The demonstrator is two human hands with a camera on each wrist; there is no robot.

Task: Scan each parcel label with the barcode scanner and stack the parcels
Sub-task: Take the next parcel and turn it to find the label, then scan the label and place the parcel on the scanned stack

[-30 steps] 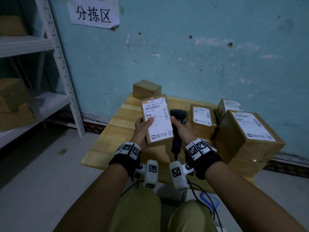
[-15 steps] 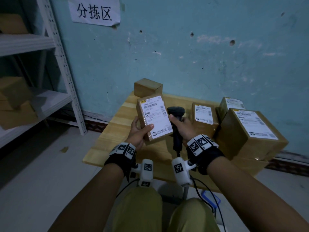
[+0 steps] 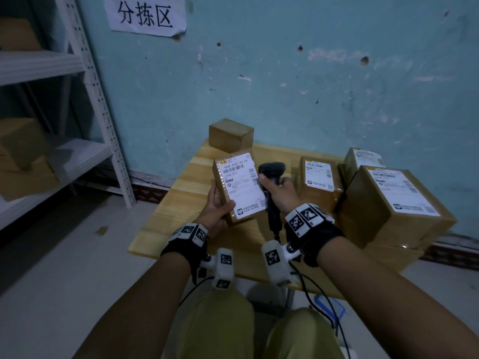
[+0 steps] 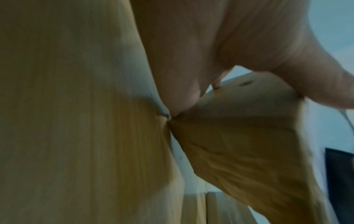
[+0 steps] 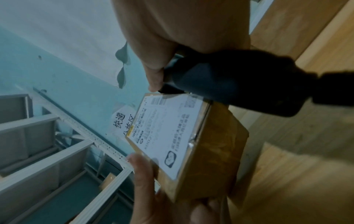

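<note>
Left hand [image 3: 216,212] grips parcel [image 3: 239,189]; right hand [image 3: 281,194] grips scanner [image 3: 272,168]

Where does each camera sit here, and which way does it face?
Head: on the person's head, looking down at the table; both forearms, left hand, right hand.
Left wrist: under the left palm, facing the held parcel.
Right wrist: along the right hand, facing the barcode scanner.
All three share the parcel.

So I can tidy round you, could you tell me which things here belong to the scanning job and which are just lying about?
Job:
- held parcel, in left hand
- barcode scanner, in right hand
- labelled parcels on table

Lying about:
- wall sign
- shelving
- blue tray on floor
</note>
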